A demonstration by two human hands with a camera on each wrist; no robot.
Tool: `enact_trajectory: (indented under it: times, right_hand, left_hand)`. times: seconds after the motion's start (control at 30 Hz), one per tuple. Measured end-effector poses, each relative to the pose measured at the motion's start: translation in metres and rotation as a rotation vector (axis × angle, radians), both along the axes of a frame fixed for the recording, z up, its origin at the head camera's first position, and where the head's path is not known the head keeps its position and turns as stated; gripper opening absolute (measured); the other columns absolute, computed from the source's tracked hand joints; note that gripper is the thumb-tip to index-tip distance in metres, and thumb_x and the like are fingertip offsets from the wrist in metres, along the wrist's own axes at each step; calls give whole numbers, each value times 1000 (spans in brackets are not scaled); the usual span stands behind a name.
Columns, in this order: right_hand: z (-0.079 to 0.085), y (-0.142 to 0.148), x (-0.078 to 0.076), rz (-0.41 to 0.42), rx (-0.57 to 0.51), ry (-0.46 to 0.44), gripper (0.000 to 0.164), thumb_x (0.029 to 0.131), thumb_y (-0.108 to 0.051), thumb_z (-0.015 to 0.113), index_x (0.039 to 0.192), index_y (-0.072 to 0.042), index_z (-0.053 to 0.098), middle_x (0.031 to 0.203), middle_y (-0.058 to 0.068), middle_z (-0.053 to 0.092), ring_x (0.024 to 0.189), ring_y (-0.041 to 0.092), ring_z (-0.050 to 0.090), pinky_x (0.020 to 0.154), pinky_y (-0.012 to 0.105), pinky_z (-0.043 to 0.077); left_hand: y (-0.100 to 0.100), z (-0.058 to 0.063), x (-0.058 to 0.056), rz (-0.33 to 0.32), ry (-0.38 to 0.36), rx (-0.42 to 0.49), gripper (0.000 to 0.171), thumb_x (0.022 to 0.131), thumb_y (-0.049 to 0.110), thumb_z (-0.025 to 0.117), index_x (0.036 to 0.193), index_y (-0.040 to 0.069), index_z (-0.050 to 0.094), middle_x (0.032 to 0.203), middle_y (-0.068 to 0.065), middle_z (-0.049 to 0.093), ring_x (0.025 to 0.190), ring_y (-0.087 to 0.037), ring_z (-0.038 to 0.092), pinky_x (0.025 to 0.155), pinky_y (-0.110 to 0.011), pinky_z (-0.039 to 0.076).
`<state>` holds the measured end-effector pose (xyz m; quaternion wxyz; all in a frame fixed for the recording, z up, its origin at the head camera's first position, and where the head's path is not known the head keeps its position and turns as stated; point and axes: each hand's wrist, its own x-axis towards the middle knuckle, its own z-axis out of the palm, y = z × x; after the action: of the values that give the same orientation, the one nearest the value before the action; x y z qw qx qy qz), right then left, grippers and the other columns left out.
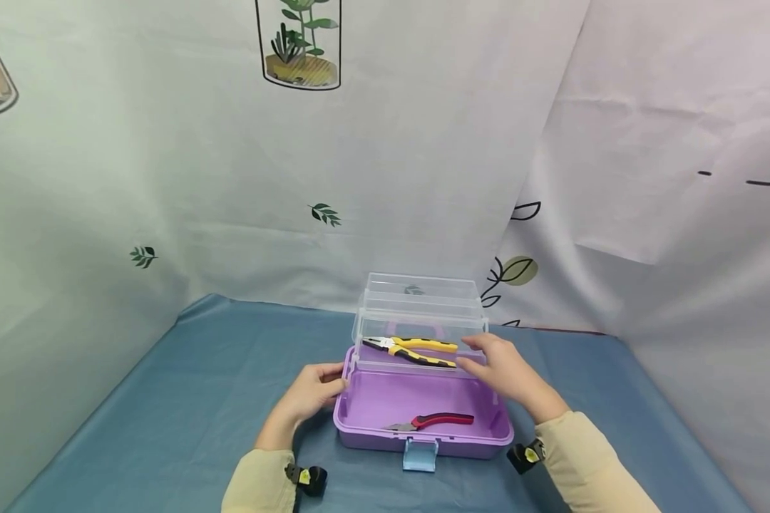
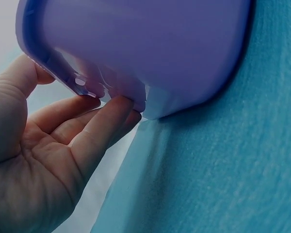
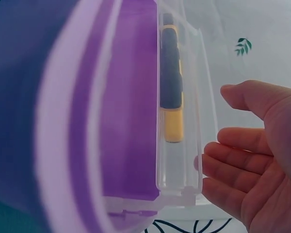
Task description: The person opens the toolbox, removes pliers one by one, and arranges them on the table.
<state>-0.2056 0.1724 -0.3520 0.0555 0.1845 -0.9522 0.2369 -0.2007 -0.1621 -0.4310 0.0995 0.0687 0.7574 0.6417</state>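
Observation:
A purple toolbox stands open on the table, its clear lid tilted back. Yellow-and-black pliers lie in the raised clear tray. On the box floor lie red-and-black handled pliers. My left hand grips the left side of the box, thumb at the rim and fingers against the outer wall. Beside the right end of the tray is my right hand, thumb and fingers spread with nothing between them; in the right wrist view its fingertips come close to the tray edge.
A light blue latch hangs from the box front. Blue cloth covers the table. Behind it hangs a pale curtain with plant prints. Each wrist bears a strapped black camera.

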Motion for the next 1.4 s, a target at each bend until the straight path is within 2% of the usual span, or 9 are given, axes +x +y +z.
enact_trajectory:
  times: [0.43, 0.97, 1.23, 1.4]
  right_hand:
    - [4, -10, -7, 47, 50, -14, 50, 89, -31, 64, 126, 1, 57, 124, 17, 61, 115, 34, 57, 95, 50, 49]
    - [7, -22, -19, 70, 133, -49, 50, 87, -34, 67, 124, -1, 60, 123, 15, 63, 117, 33, 56, 97, 50, 49]
    - [8, -26, -26, 96, 148, -72, 51, 84, -35, 69, 122, 0, 62, 119, 14, 65, 114, 33, 58, 96, 49, 49]
    - [6, -28, -31, 109, 141, -97, 50, 82, -33, 71, 120, -1, 63, 116, 13, 67, 108, 29, 61, 93, 47, 51]
  left_hand:
    - [-1, 1, 1, -20, 6, 11, 54, 86, 9, 60, 132, -15, 44, 125, -34, 54, 103, -31, 64, 81, -37, 58]
    - [1, 0, 0, 6, 0, 6, 53, 85, 8, 61, 131, -14, 47, 124, -33, 56, 103, -32, 64, 81, -37, 58]
    - [0, 3, 1, -18, -4, 25, 54, 86, 8, 60, 132, -15, 43, 126, -34, 53, 106, -33, 63, 83, -37, 57]
    - [1, 2, 1, -8, 0, 17, 53, 86, 7, 60, 132, -15, 45, 125, -34, 54, 104, -32, 63, 82, -37, 58]
